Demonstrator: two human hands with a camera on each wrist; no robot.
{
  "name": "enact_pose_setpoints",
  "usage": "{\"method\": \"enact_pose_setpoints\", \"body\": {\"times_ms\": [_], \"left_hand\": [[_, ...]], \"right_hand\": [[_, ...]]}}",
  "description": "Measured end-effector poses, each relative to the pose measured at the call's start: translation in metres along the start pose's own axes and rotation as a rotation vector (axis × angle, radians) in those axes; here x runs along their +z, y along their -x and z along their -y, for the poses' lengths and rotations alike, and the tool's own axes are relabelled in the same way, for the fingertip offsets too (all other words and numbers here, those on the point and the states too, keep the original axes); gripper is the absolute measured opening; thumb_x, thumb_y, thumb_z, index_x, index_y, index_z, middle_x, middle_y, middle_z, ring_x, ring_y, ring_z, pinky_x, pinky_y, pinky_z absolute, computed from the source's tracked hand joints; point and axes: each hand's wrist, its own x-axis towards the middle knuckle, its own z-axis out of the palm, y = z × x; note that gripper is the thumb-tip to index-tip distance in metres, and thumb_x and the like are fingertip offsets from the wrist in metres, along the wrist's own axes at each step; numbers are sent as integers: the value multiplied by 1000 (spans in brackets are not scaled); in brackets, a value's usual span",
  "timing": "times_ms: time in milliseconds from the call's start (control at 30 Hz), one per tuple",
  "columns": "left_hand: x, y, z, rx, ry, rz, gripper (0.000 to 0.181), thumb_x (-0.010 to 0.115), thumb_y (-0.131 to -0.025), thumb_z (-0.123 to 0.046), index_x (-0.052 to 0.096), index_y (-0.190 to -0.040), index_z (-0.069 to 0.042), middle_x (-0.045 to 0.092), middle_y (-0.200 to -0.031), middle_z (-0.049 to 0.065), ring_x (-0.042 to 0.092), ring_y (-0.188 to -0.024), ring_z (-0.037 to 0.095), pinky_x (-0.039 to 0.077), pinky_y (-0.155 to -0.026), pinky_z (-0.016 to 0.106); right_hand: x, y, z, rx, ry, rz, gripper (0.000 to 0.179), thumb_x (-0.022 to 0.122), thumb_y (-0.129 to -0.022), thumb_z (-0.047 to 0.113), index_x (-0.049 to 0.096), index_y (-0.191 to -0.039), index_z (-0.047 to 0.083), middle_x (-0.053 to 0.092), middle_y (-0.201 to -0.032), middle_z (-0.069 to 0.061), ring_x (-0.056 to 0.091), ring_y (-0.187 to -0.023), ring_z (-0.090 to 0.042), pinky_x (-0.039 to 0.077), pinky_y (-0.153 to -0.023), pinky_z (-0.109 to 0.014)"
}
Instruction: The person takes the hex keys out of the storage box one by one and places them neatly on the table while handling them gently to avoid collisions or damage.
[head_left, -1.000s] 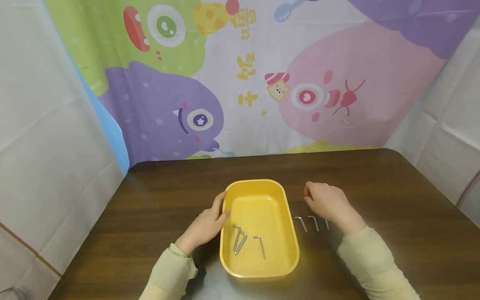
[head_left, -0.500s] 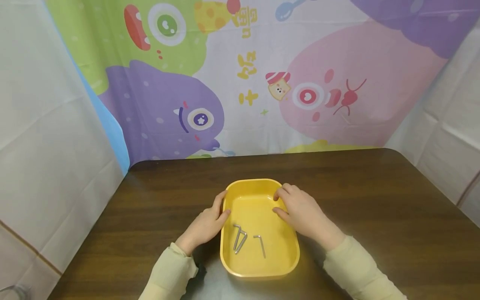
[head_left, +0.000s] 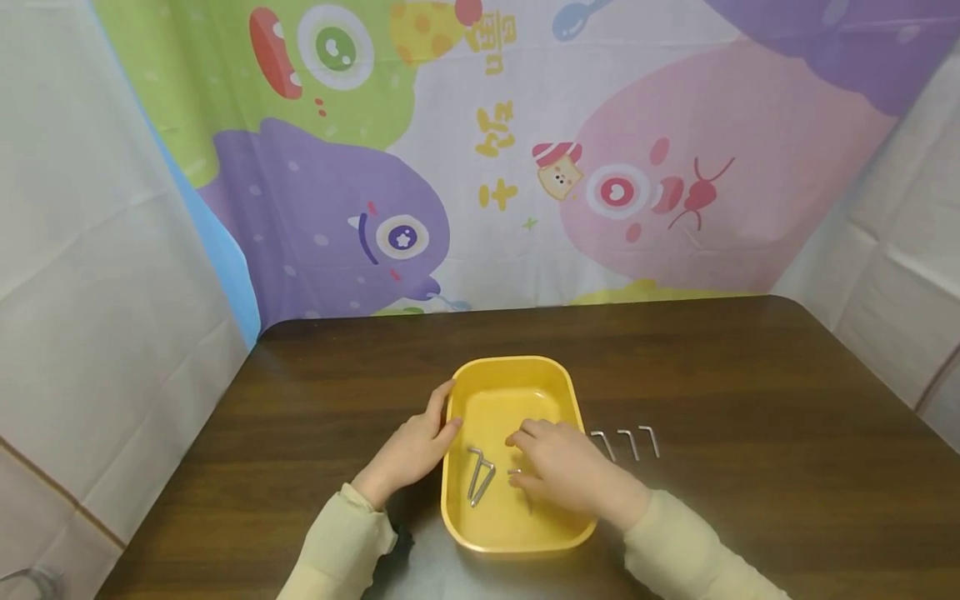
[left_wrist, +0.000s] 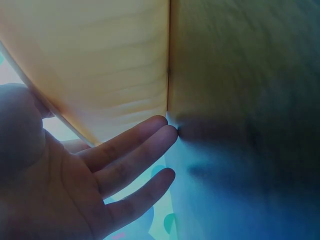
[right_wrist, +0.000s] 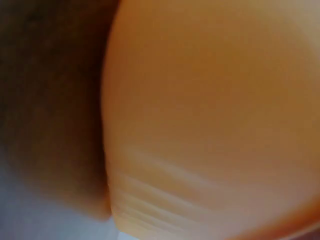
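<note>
A yellow rectangular tray (head_left: 495, 531) stands on the dark table. At its left side my left hand (head_left: 411, 454) holds the wall, thumb over the rim; the left wrist view shows the other fingers (left_wrist: 135, 155) stretched along the outside. My right hand (head_left: 573, 468) hovers inside the tray's right half, with thumb and forefinger apart. Between them shows the short bend of an L-shaped hex key (head_left: 513, 472), its long arm mostly hidden below the hand. Two more hex keys (head_left: 482, 485) lie crossing at the tray's left. The right wrist view shows mostly the tray's wall (right_wrist: 210, 110).
Three silver hex keys (head_left: 627, 444) lie in a row on the wooden table (head_left: 757, 400), just right of the tray. A cartoon-printed cloth (head_left: 510, 250) hangs along the far edge, and pale walls stand on both sides.
My right hand has come from beyond the loose hex keys, across the tray's right rim, to over its inside, uncovering the three keys on the table. My left hand stays put.
</note>
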Motion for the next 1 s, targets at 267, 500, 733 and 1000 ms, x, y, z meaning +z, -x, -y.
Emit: {"method": "enact_pose_setpoints", "body": {"times_ms": [267, 500, 733, 1000], "left_hand": [[-1, 0, -1, 8, 1, -1, 60, 45, -95, -31, 15, -145, -16, 64, -83, 8, 55, -58, 11, 43, -60, 30], [0, 0, 0, 6, 5, 5, 60, 44, -95, -33, 15, -145, -16, 64, -84, 8, 55, -59, 11, 43, -61, 30], [1, 0, 1, 2, 8, 3, 60, 45, -95, -32, 15, -145, -16, 65, -85, 8, 55, -59, 12, 44, -61, 31], [1, 0, 2, 2, 10, 0, 60, 45, -95, -32, 15, -145, -17, 65, -88, 10, 55, -60, 12, 44, -61, 31]], "right_hand": [[8, 3, 5, -7, 88, 62, 27, 66, -71, 28, 64, -92, 12, 51, -80, 3, 49, -67, -11, 34, -59, -26], [11, 6, 5, -13, 131, 83, 22, 69, -70, 28, 66, -89, 16, 45, -74, 6, 46, -66, -10, 33, -61, -26], [13, 7, 4, -25, 132, 82, 18, 69, -73, 23, 65, -89, 18, 50, -76, 5, 51, -69, -11, 34, -61, -27], [12, 6, 6, -40, 128, 68, 10, 67, -75, 19, 62, -84, 19, 55, -75, 5, 54, -70, -12, 34, -61, -27]]}}
